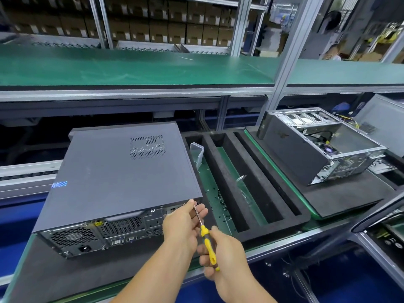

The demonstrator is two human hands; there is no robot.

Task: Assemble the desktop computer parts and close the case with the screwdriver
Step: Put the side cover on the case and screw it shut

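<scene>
Dark grey metal desktop case [122, 171] lies flat at centre left of the frame, lid on, rear ports facing the camera. At its lower right rear corner, the yellow-handled screwdriver [206, 239] points its thin shaft up at the case edge. Right hand [223, 256] is wrapped round the handle; left hand [183, 221] pinches the shaft near the tip. Just right, small dark screws [220, 200] lie in the black foam slotted tray [247, 178]. Far right, an open-sided computer chassis [323, 147].
</scene>
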